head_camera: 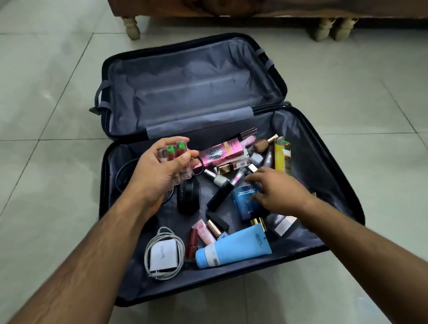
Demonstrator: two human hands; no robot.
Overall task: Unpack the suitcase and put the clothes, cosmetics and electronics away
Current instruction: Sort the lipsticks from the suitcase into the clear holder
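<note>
1. The right hand [275,192], fingers spread loosely, is covering part of a blue box [244,200] in the suitcase [338,180].
2. The left hand [159,173] is gripping several lipsticks [176,155]; their lower ends are lying hidden.
3. A charger [163,255], headphones [188,195] and a blue tube [237,247] are crowding the near half.
4. The lid half is lying bare.

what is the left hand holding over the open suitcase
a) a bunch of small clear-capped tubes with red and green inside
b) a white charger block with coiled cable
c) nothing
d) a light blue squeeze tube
a: the left hand grips a bunch of small clear-capped tubes, while the white charger block and the light blue squeeze tube lie in the suitcase.
</note>
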